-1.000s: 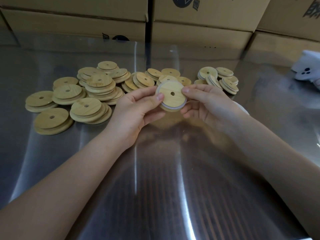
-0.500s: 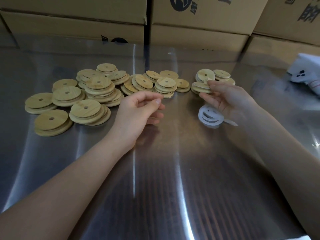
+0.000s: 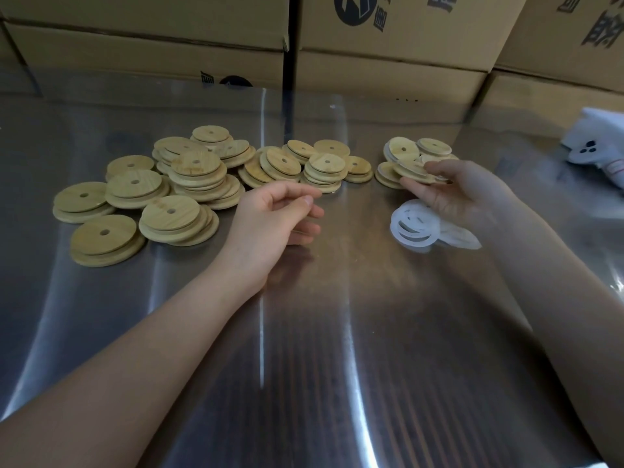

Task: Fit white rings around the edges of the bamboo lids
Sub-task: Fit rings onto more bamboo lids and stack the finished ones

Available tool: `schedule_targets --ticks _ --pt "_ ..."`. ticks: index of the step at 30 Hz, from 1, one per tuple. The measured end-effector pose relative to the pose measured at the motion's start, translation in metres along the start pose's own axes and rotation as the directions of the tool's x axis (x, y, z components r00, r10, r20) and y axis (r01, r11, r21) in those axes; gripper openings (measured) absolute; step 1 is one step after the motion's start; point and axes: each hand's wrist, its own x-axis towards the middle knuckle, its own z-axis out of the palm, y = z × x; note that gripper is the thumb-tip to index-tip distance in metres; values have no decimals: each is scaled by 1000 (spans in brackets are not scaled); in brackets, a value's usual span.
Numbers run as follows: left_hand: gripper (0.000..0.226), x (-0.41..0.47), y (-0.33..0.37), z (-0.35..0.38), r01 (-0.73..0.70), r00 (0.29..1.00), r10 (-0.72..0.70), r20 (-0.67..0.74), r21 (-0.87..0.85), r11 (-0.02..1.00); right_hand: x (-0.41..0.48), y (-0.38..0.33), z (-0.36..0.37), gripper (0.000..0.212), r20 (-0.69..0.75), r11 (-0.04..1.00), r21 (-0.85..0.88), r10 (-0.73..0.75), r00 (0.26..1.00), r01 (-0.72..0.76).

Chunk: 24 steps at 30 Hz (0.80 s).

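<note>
Steel table [image 3: 304,383] – big heap of bamboo lids [image 3: 189,184] at left, unringed. Left hand [image 3: 273,221] has let go of ringed lid held a second ago; fingers loosely curled, empty. Right hand [image 3: 466,197] now at small right pile [image 3: 401,150], pinching lid [image 3: 410,171] there – blurred. White rings [image 3: 413,228] beside it; many lids left.

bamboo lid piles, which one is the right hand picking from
The small pile farthest right, just beyond the white rings: the right hand pinches a lid there. The bigger piles lie nearer the left hand.
</note>
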Motion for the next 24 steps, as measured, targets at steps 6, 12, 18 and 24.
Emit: schedule_targets --ticks 6,12,18,24 --pt "19 1 -1 -1 6 1000 -6 -2 10 1000 5 -7 -5 34 -46 998 27 -63 997 64" --pt "25 1 -2 0 -71 997 73 -4 163 984 11 -12 -11 34 -89 970 -211 -138 986 117" --pt "33 1 -2 0 -120 992 122 14 308 944 14 -9 -11 32 -168 898 -419 -221 961 134" --pt "34 0 -3 0 -167 986 164 42 390 905 7 -2 -5 31 -149 801 -552 -369 917 233"
